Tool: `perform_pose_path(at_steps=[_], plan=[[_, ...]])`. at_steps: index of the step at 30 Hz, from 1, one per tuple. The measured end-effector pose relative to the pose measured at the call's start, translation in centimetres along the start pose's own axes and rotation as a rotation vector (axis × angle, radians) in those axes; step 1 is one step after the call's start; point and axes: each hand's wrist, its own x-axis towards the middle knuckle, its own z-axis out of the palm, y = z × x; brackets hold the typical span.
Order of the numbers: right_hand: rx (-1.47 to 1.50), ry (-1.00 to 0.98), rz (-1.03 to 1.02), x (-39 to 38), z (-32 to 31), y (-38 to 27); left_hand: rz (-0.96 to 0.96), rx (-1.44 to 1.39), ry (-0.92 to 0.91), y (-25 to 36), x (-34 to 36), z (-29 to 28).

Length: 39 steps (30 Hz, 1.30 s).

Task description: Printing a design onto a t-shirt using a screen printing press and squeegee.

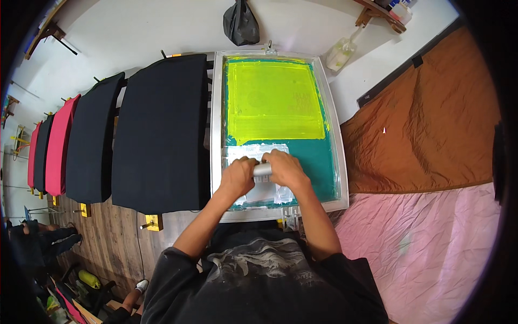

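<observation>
A screen-printing frame with a pale metal rim lies in front of me. Bright yellow-green ink covers the far part of its dark green mesh. On the near part is a whitish patch; I cannot tell whether it is ink or tape. My left hand and my right hand are closed, side by side, around a squeegee with a silvery grip. It is over the whitish patch, and my fingers hide much of it. A clear clamp sits at the near rim.
Several fabric-covered boards stand in a row at left, a black one nearest. Brown sheeting and pink cloth lie at right. A black bag hangs on the wall. Another person's leg shows at lower left.
</observation>
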Motion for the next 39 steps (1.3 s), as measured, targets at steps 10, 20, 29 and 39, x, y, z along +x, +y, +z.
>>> perform_pose_path(at_steps=[10, 20, 29, 39], plan=[[0.067, -0.050, -0.073, -7.7, 2.6, -1.1, 0.064, 0.029, -0.064, 2.5, -6.9, 1.1], [-0.017, 0.060, -0.034, -1.9, 0.9, 0.2, 0.030, 0.034, 0.065, 0.9, -1.4, 1.0], [0.084, -0.131, -0.047, -6.8, 1.1, -0.5, 0.006, 0.055, -0.189, 3.1, -5.5, 0.2], [0.060, 0.046, -0.047, -0.9, -0.3, 0.3, 0.028, 0.009, 0.016, 0.3, 0.2, -0.2]])
